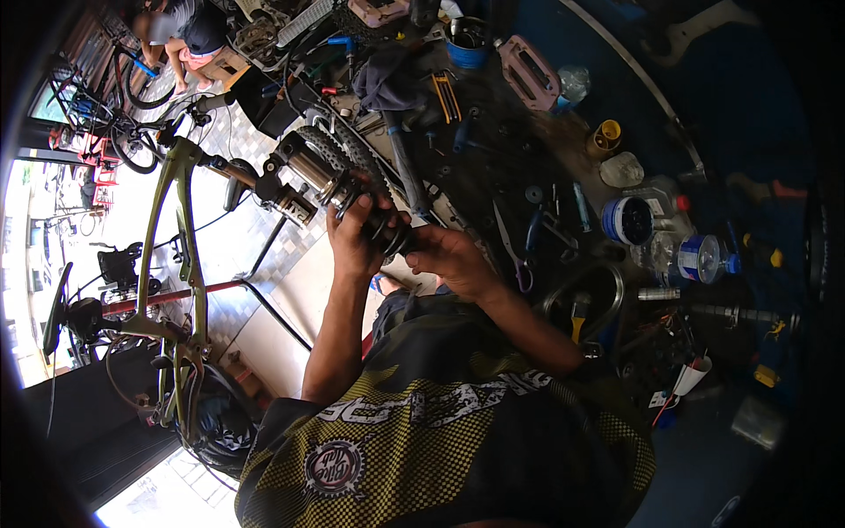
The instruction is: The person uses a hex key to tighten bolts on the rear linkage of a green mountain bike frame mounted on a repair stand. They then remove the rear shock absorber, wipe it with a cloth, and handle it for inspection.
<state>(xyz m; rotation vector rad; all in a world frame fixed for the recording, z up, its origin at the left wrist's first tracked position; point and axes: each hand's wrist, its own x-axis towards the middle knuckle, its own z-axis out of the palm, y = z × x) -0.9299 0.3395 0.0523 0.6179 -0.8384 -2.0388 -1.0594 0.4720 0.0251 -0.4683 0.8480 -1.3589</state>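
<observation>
I hold a bike's coil rear shock (308, 165) in front of my chest. Its bronze-coloured body and side reservoir point up and left, and its black coil spring runs down toward my right. My left hand (354, 236) is wrapped around the spring near the middle of the shock. At the spring's lower end, the thumb and fingers of my right hand (451, 261) are closed on it; the fingertips are partly hidden. Left of my hands stands an olive-green bicycle frame (158, 207), apart from the shock.
A dark workbench along my right carries purple-handled scissors (508, 236), a hammer (403, 163), a yellow hex key set (447, 97), a pink pedal (528, 72), an open blue-rimmed jar (628, 222) and a plastic bottle (704, 259). Another person (198, 31) sits at the far left near bicycles.
</observation>
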